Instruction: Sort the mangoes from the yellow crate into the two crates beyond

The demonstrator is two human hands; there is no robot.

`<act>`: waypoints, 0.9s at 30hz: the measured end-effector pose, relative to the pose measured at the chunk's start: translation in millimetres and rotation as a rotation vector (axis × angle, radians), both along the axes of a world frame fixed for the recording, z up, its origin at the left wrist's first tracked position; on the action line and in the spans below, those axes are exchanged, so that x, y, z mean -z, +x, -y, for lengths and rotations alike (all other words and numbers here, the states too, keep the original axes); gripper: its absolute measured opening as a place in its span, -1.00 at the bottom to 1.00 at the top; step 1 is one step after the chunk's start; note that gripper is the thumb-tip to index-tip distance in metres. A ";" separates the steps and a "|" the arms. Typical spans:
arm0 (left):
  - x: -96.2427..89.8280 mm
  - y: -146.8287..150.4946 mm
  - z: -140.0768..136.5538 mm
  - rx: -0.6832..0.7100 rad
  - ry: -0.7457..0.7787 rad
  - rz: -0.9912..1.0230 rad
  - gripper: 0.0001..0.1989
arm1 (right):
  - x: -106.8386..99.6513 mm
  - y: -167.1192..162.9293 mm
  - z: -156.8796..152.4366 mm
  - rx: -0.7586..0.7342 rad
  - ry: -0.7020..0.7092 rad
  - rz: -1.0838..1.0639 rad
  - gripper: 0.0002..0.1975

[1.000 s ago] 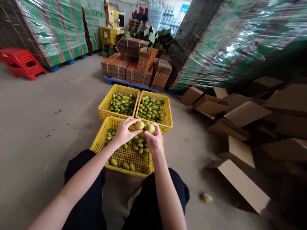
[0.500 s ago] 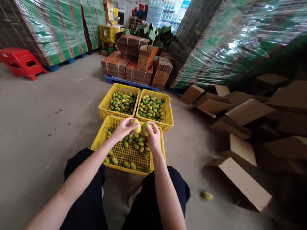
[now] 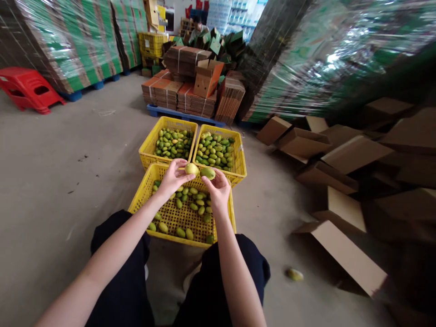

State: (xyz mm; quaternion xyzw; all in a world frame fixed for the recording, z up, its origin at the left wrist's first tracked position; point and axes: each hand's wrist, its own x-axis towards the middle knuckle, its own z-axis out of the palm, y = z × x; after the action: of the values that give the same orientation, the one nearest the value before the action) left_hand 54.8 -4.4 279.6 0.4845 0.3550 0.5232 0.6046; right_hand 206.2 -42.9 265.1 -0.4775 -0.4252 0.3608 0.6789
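Note:
My left hand (image 3: 175, 178) grips a pale yellow-green mango (image 3: 191, 169) between thumb and fingers. Close beside it, my right hand (image 3: 218, 185) holds a greener mango (image 3: 207, 173), lying sideways in the fingertips. Both hands are raised over the far side of a yellow perforated crate (image 3: 136, 200) in front of my knees. Several small green mangoes (image 3: 180, 233) lie scattered in that crate, with bare bottom showing between them. Behind it stand a left yellow crate (image 3: 147, 156) and a right yellow crate (image 3: 242, 156), both full of mangoes.
One mango (image 3: 294, 274) lies on the floor at right. Open cardboard boxes (image 3: 347, 245) are heaped beyond it. Flattened cartons (image 3: 195, 100) sit on a blue pallet (image 3: 163, 111) ahead. A red stool (image 3: 30, 88) stands left. A person (image 3: 198, 29) is at the back.
Both hands have risen slightly with their mangoes. The right-hand mango has turned from upright to sideways, and more of both fruits shows.

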 end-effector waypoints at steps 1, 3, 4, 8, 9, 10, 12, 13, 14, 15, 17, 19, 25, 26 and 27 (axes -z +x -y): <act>0.0 0.5 0.0 -0.010 0.064 -0.020 -0.45 | -1.1 0.1 0.3 0.010 0.028 0.041 -0.50; -0.2 1.4 0.9 0.002 0.182 -0.057 -0.52 | -3.2 0.0 1.5 0.043 0.079 0.126 -0.53; -0.5 1.5 1.8 0.016 0.230 -0.079 -0.55 | -4.3 0.1 2.3 0.073 0.103 0.174 -0.55; -4.2 -1.4 6.1 0.027 0.310 -0.173 -0.59 | -8.1 2.2 6.0 0.164 0.143 0.338 -0.60; -5.6 -2.6 6.9 0.030 0.296 -0.173 -0.60 | -8.7 2.9 6.8 0.151 0.139 0.336 -0.60; -7.2 -3.9 7.4 0.041 0.270 -0.158 -0.59 | -9.1 3.5 7.4 0.123 0.129 0.309 -0.60; -9.5 -5.9 7.1 0.077 0.183 -0.090 -0.59 | -8.5 4.0 7.8 0.056 0.092 0.202 -0.59; -9.7 -6.3 6.3 0.095 0.122 -0.045 -0.59 | -7.4 3.9 7.4 0.027 0.065 0.135 -0.58; -9.1 -6.1 5.1 0.112 0.049 -0.002 -0.60 | -5.6 3.6 6.6 0.004 0.033 0.065 -0.58; -7.5 -5.4 3.5 0.124 -0.034 0.035 -0.61 | -3.3 2.9 5.3 -0.014 -0.001 -0.001 -0.59; -1.8 -2.2 -0.3 0.122 -0.202 0.081 -0.66 | 2.2 0.4 1.5 -0.048 -0.075 -0.104 -0.66; 5.5 2.9 -4.1 0.101 -0.325 0.096 -0.70 | 7.1 -3.6 -2.6 -0.093 -0.149 -0.160 -0.70; 12.9 15.8 -7.1 -0.004 -0.505 0.244 -0.77 | 2.9 -21.4 -1.2 -0.333 -0.243 -0.249 -0.65; 10.9 16.7 -6.2 -0.009 -0.522 0.270 -0.75 | -0.2 -24.3 0.9 -0.338 -0.244 -0.265 -0.65; 8.2 17.3 -5.1 -0.004 -0.538 0.295 -0.72 | -3.4 -26.8 3.0 -0.330 -0.241 -0.287 -0.66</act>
State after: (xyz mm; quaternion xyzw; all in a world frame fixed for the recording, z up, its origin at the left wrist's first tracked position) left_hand 72.1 0.7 271.4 0.2251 0.3902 0.4763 0.7551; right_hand 179.4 -45.9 268.5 -0.4232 -0.3507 0.5789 0.6023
